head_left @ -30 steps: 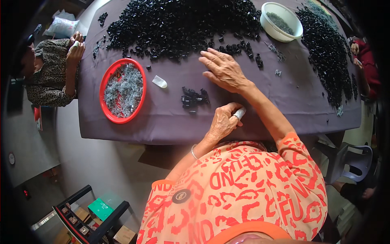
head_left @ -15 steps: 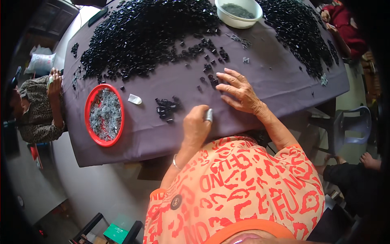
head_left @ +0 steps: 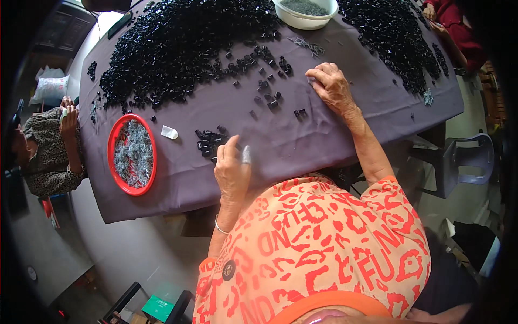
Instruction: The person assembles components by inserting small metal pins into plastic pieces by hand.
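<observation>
My right grip (head_left: 334, 90) is pinching a small pale piece (head_left: 311, 80) over the tabletop (head_left: 302, 143). My left grip (head_left: 233, 171) is hovering beside the small black cluster (head_left: 207, 142); whether it is holding anything, I cannot tell. Loose black pieces (head_left: 273, 103) are lying between them.

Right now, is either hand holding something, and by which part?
The right hand seems to pinch something tiny between fingertips; which part cannot be told. The left hand, blurred beside small shiny black pieces, cannot be judged.

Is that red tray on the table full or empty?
Not empty: loose greyish pieces cover most of the red tray, with some red showing between them. Their depth I cannot tell.
</observation>
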Tool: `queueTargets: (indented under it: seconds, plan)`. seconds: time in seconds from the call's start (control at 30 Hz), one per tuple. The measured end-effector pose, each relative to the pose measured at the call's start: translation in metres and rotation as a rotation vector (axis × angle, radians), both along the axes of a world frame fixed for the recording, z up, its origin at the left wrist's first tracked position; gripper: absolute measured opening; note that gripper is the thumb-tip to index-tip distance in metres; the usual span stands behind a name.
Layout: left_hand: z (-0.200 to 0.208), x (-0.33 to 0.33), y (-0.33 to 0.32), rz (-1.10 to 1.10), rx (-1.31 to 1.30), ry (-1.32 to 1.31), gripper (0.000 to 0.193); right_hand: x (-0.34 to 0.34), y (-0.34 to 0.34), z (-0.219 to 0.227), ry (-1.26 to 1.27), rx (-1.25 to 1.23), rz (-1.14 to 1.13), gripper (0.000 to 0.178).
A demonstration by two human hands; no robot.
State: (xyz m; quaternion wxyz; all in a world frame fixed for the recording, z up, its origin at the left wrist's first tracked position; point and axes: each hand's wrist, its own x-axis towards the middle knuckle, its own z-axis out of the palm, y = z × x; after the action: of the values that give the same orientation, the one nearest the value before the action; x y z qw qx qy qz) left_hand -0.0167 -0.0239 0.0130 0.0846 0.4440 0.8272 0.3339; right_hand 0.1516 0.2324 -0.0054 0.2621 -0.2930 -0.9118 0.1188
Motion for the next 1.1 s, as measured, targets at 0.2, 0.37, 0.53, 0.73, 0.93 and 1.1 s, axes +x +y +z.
queueTargets:
  seconds: [0.2, 0.37, 0.53, 0.73, 0.93, 1.1]
  plan:
    - [-0.003, 0.007, 0.0, 0.051, 0.156, 0.075, 0.034, 0.015, -0.008, -0.008, 0.216, 0.024, -0.062, 0.025]
    - [-0.012, 0.015, -0.004, -0.005, 0.243, 0.156, 0.032, 0.007, -0.013, -0.003, 0.212, 0.027, -0.075, 0.019]
    - [-0.012, 0.028, -0.002, -0.141, 0.267, 0.07, 0.032, -0.012, -0.017, -0.001, 0.046, 0.046, -0.059, 0.014]
    - [-0.015, 0.026, -0.005, -0.148, 0.265, 0.05, 0.031, 0.007, -0.016, 0.001, 0.141, -0.017, -0.004, 0.015]
    - [-0.012, 0.015, -0.004, -0.081, 0.175, 0.253, 0.025, 0.009, 0.001, 0.002, 0.154, -0.028, -0.046, 0.015]
    - [-0.015, 0.003, -0.01, 0.046, 0.15, 0.361, 0.027, -0.006, 0.015, -0.005, 0.035, -0.025, 0.036, 0.012]
